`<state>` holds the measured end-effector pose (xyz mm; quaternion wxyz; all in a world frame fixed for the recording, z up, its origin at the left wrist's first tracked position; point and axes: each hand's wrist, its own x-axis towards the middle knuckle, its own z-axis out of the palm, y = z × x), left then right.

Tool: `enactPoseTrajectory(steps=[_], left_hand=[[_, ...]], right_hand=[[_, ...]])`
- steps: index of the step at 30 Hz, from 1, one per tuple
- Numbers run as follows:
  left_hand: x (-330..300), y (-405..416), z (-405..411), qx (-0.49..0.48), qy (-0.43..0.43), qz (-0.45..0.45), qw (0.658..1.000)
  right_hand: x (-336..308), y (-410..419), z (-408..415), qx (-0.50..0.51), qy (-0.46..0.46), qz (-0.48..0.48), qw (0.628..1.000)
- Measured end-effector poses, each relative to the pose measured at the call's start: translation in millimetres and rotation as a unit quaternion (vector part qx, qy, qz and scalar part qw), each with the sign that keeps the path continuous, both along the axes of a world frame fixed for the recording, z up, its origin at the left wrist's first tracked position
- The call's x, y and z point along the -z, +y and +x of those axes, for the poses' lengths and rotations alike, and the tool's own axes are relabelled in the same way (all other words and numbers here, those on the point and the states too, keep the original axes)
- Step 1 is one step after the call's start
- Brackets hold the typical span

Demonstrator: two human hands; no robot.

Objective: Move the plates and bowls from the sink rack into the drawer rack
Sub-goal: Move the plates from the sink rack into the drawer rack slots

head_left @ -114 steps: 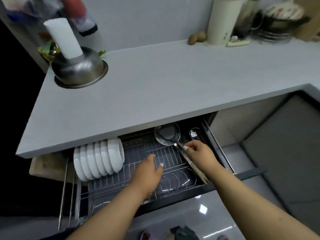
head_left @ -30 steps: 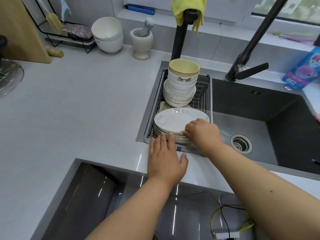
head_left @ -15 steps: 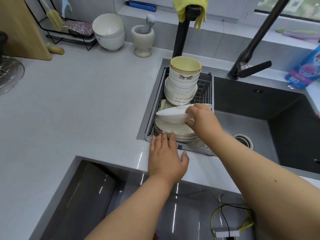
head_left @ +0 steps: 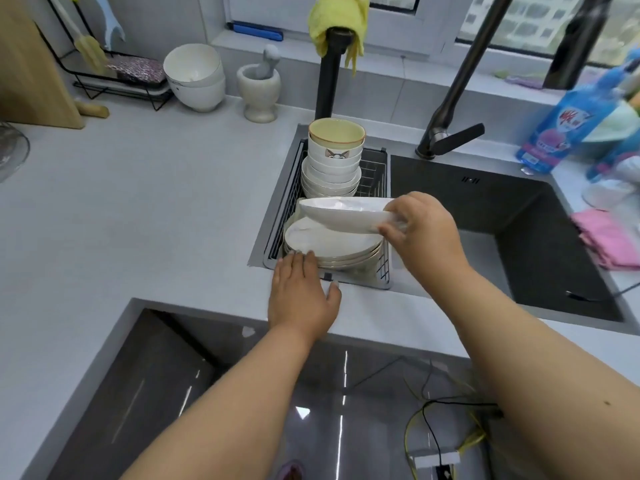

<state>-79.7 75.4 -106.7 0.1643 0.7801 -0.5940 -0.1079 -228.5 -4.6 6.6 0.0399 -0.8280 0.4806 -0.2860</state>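
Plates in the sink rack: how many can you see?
About 5: one plate lifted in the right hand, roughly four in the stack below; lower ones may be hidden.

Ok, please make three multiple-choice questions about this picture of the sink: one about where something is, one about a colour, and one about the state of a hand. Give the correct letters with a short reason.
1. Where does the stack of bowls stand?
A. In the sink rack, behind the stack of plates
B. On the counter, beside the mortar
C. In the bare sink basin

2. What colour is the cloth draped over the black post?
A. Pink
B. Yellow
C. Blue

3. What is the right hand doing?
A. Resting flat on the counter
B. Turning the tap
C. Gripping a white plate, tilted above the stack

Answers:
1 A: the bowls sit inside the sink rack, on the far side of the stack of plates.
2 B: the cloth is plainly yellow.
3 C: its fingers curl round the edge of the white plate, while the left hand lies flat at the rack's near edge.
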Motion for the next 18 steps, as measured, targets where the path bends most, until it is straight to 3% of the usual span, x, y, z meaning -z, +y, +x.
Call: enactPoseTrajectory(steps=[3, 6, 7, 9, 10, 11, 13, 16, 18], left_hand=[[-4.1, 7.0, 4.3, 0.007, 0.112, -0.059, 0.992], [-22.0, 30.9, 7.4, -0.102, 0.298, -0.154, 0.937], [-31.4, 42.5, 6.8, -0.163, 0.385, -0.161, 0.894], [-51.8, 66.3, 1.0, -0.238, 0.601, -0.141, 0.75], [-60.9, 79.9, -2.8, -0.243, 0.682, -0.115, 0.68], [-70.2, 95.0, -7.4, -0.232, 0.729, -0.085, 0.638], [-83.0, 124.3, -17.7, -0.215, 0.759, -0.048, 0.613], [-93.8, 167.5, -32.5, -0.244, 0.77, -0.086, 0.584], [-98.0, 201.2, -40.9, -0.281, 0.753, -0.122, 0.582]], right_hand=[[-14.6, 28.2, -23.7, -0.031, -0.022, -0.033, 0.999], [-17.9, 58.8, -46.7, -0.067, -0.027, -0.047, 0.996], [-17.7, 69.2, -53.5, -0.079, -0.029, -0.05, 0.995], [-17.4, 90.8, -65.2, -0.106, -0.037, -0.046, 0.993], [-17.1, 101.8, -69.9, -0.126, -0.04, -0.045, 0.99], [-16.4, 112.5, -74.1, -0.152, -0.044, -0.046, 0.986], [-13.2, 133.0, -80.9, -0.213, -0.055, -0.045, 0.974], [-7.4, 166.0, -85.4, -0.278, -0.07, -0.017, 0.958], [-6.3, 187.1, -85.5, -0.302, -0.081, 0.002, 0.95]])
